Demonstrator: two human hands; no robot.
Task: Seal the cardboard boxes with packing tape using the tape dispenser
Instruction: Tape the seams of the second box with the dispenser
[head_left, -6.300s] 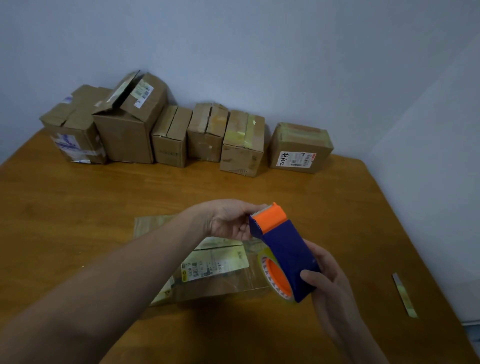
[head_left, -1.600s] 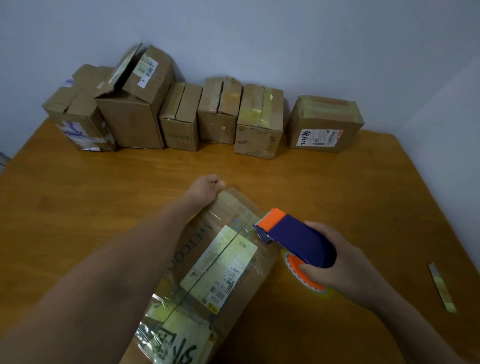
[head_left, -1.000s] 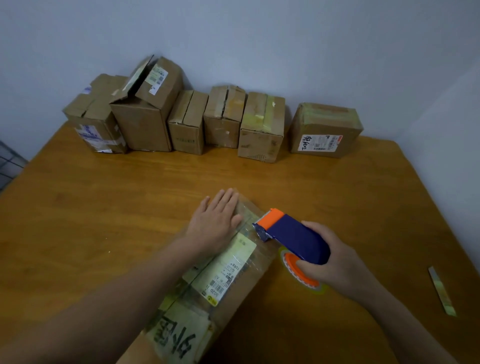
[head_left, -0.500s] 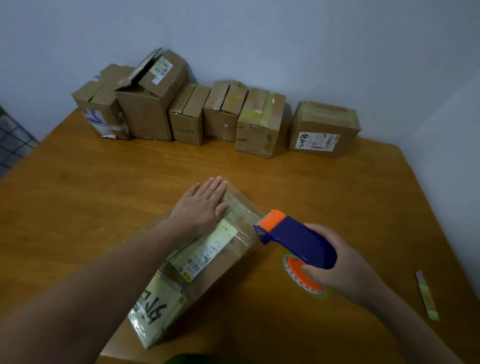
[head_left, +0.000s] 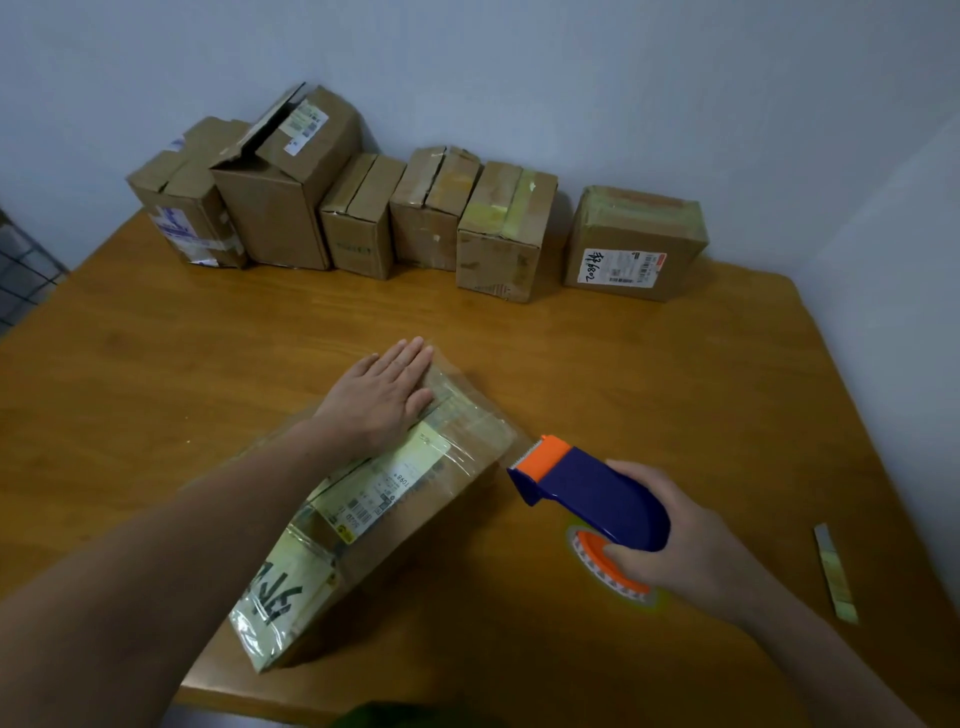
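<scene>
Lying diagonally on the wooden bench, the cardboard box in front of the person is wrapped in glossy clear tape. The left hand rests flat and open on its far end, fingers together and pointing away. A pale yellow shipping label on the top face carries a barcode and small print, of which "1098" can be made out; the rest is too fine to read. The near end of the box bears large black handwritten characters under the tape, not legible.

The right hand is closed around the blue tape dispenser, whose orange cutter end sits just beside the box's right edge; whether it touches the box cannot be told. The orange-cored tape roll shows beneath the fingers.

Six more cardboard boxes stand in a row against the wall. The rightmost box has a white label with a barcode and handwritten "6802". The tall box second from the left has its top flaps partly raised and a small white label. A loose strip of tape lies on the bench at the far right, well apart from the dispenser.
</scene>
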